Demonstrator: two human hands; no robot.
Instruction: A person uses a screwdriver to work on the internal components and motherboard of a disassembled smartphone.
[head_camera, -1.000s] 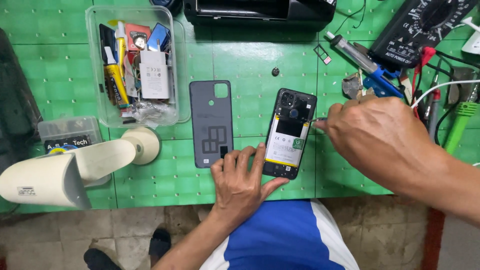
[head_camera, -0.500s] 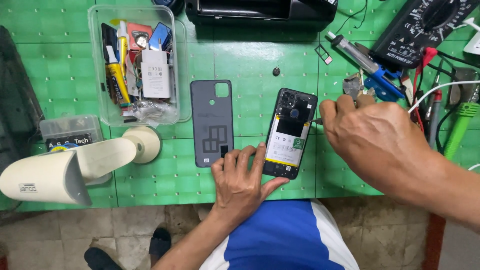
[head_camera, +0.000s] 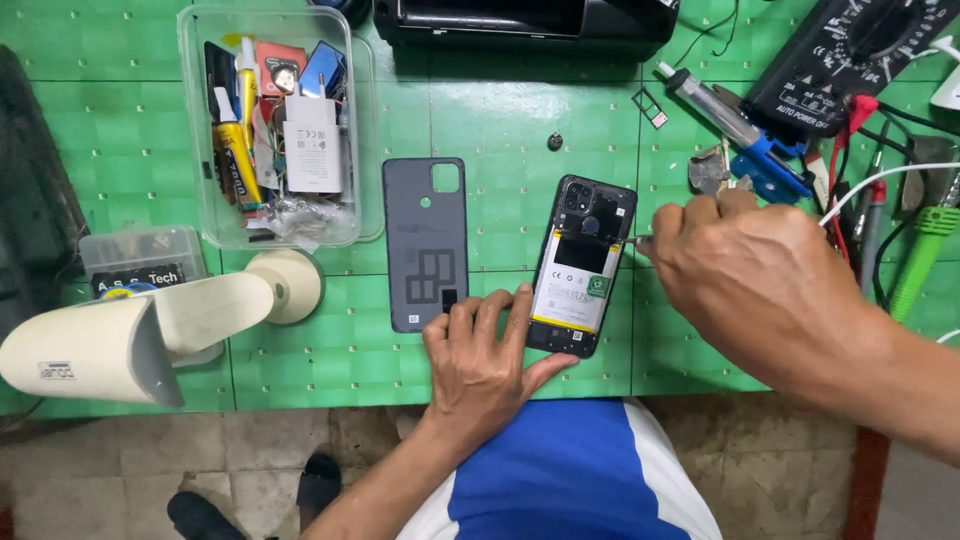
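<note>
An opened black phone (head_camera: 583, 262) lies face down on the green table (head_camera: 500, 130), its battery and camera module exposed. My left hand (head_camera: 487, 358) rests flat at the phone's lower left corner, fingers touching its edge. My right hand (head_camera: 765, 280) is closed on a thin metal tool whose tip (head_camera: 637, 240) meets the phone's upper right edge. The removed grey back cover (head_camera: 426, 243) lies just left of the phone.
A clear plastic tub (head_camera: 275, 125) of small parts stands at the back left. A white security camera (head_camera: 130, 335) lies at the left front edge. A multimeter (head_camera: 860, 55), soldering tools (head_camera: 735, 125) and cables crowd the back right. A small screw (head_camera: 555, 142) lies behind the phone.
My right hand has shifted slightly left and nearer the phone with the tool. My left hand and the phone have stayed put.
</note>
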